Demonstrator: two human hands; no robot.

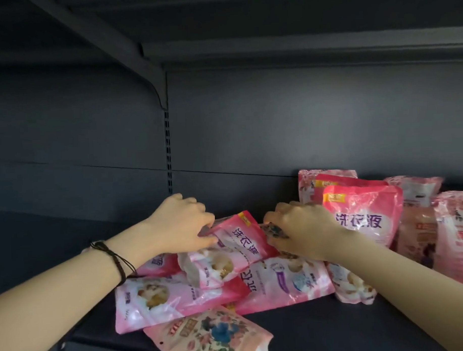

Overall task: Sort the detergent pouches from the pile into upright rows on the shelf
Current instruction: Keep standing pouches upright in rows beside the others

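A pile of pink detergent pouches (177, 298) lies flat on the dark shelf (296, 328) in front of me. My left hand (179, 224) pinches the top left corner of a tilted pink pouch (240, 240) on top of the pile. My right hand (303, 230) is closed on the top edge of a darker floral pouch (275, 230) just right of it, mostly hidden behind the tilted one. Upright pink pouches (363, 215) stand in rows at the right. A paler floral pouch (212, 336) lies flat at the shelf's front edge.
The left part of the shelf (69, 233) holds nothing. A dark back panel (249, 127) with a slotted upright (168, 151) rises behind. A bracket (153, 81) carries the upper shelf (299, 44) overhead. Paler pink pouches (455, 233) stand at the far right.
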